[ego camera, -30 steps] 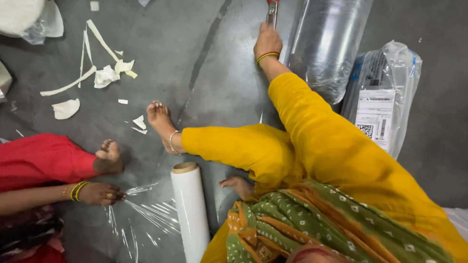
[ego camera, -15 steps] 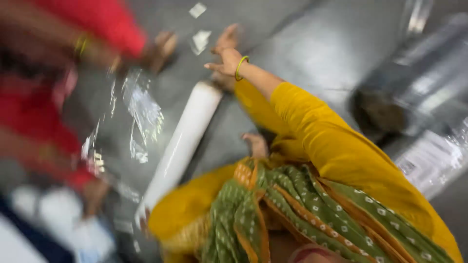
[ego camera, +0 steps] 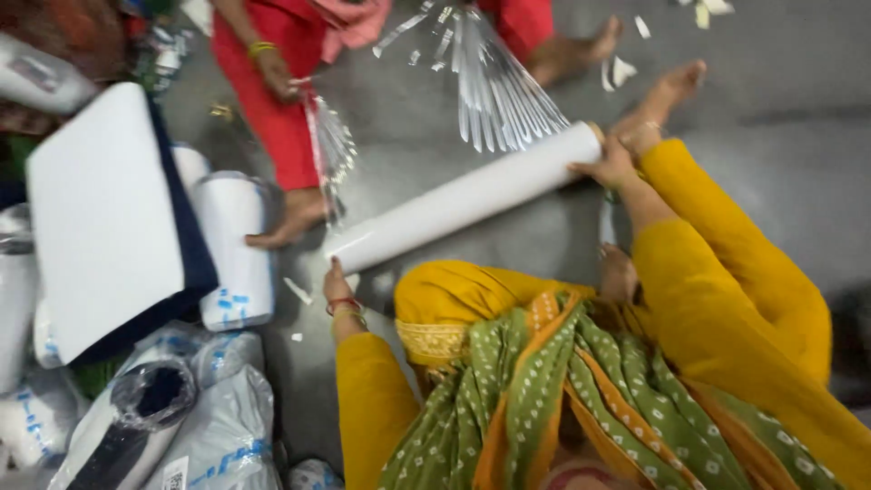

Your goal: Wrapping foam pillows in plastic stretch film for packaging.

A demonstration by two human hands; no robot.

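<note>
hands (ego camera: 337, 283) (ego camera: 606, 167) in loose grip on white film roll (ego camera: 463, 197) ends, white-and-blue wrapped parcels (ego camera: 238, 249) left

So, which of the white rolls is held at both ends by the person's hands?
The long stretch-film roll lying across the floor: left hand at its near end, right hand at its far end. The shorter wrapped rolls beside the white board lie untouched.

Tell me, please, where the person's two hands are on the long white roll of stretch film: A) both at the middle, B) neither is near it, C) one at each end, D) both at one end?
C: the left hand is at the near end of the roll of stretch film and the right hand at its far end.
</note>
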